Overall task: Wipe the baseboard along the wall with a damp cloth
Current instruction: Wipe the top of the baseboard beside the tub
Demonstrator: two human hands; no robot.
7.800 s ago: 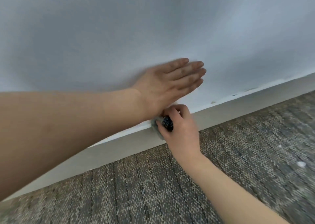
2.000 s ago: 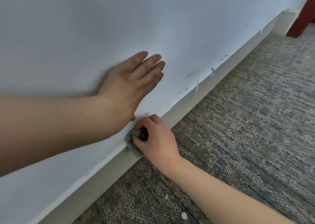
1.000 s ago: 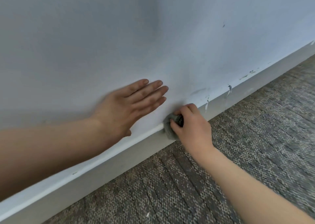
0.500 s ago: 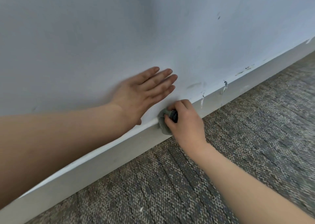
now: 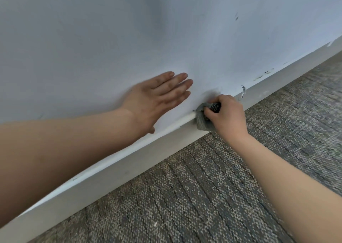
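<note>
A pale grey baseboard [image 5: 114, 170] runs diagonally from the lower left to the upper right, where wall meets carpet. My right hand [image 5: 228, 116] is closed around a bunched grey cloth [image 5: 200, 121] and presses it against the baseboard's top edge. My left hand [image 5: 157, 98] lies flat on the wall [image 5: 111, 39] just left of the cloth, fingers spread and holding nothing. Most of the cloth is hidden under my right fingers.
Chipped paint and dark scuffs [image 5: 243, 91] mark the wall and baseboard to the right of the cloth. Grey patterned carpet [image 5: 203, 196] covers the floor below, with a few small white flecks on it.
My right hand has slid the cloth to the right along the baseboard, nearer the chipped paint. My left hand stays flat on the wall, now with a wider gap to the cloth.
</note>
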